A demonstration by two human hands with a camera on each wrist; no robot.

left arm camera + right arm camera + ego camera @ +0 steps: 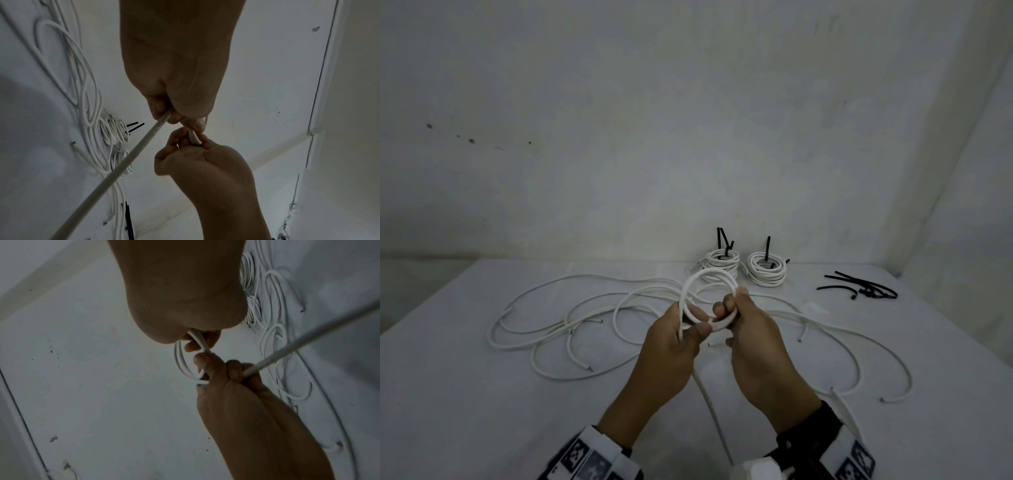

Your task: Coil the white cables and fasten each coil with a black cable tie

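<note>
Both hands hold a small coil of white cable [703, 275] up over the middle of the table. My left hand [693, 325] pinches the coil's lower left side between thumb and fingers. My right hand [729, 308] has its fingers curled round the coil's right side. The cable's free tail [712, 411] runs from the left hand down toward the near table edge. The left wrist view has the left hand [180, 116] gripping that tail [127, 159]. In the right wrist view the coil [179, 363] sits between the right hand [197, 340] and the left hand [216, 369].
Two finished coils [722, 265] [767, 272] with black ties sticking up stand at the back by the wall. Several loose black ties [859, 287] lie at the back right. Loose white cables [544, 329] sprawl over the white table [465, 411] on both sides of the hands.
</note>
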